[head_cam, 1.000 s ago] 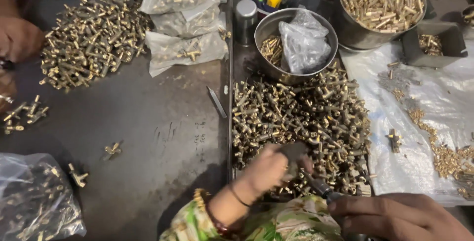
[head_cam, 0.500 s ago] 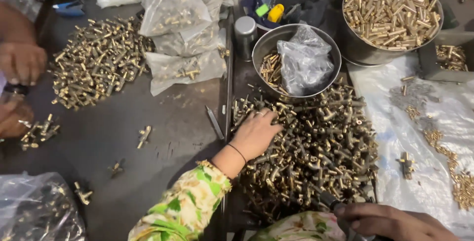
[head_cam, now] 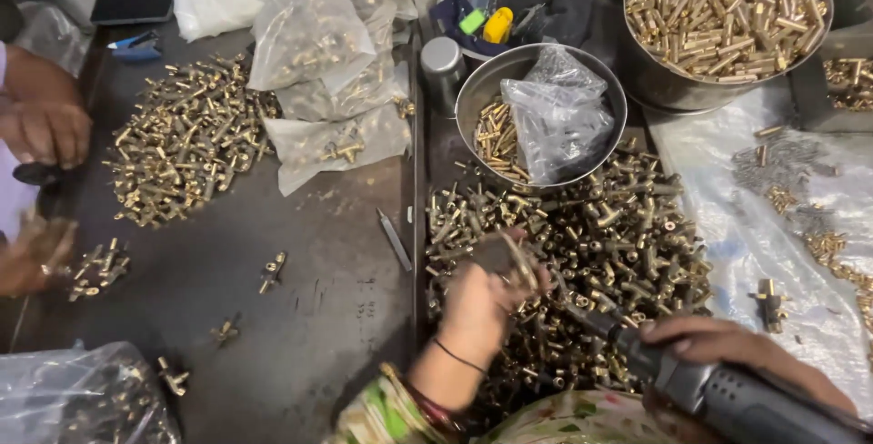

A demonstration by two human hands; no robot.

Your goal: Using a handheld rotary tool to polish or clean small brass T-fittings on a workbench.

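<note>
From the head camera, the left hand (head_cam: pixel 486 294) was down on the big pile of brass fittings (head_cam: pixel 591 244), fingers pinched round one brass fitting (head_cam: pixel 520 260) lifted just clear of the heap. The right hand (head_cam: pixel 727 353) was wrapped tight around a grey power driver (head_cam: pixel 718 394), tip angled toward that fitting. Behind the pile sat a steel bowl (head_cam: pixel 473 98) with a plastic bag in it.

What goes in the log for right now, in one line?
left hand: holds brass fitting over brass pile | right hand: holds power tool
</note>
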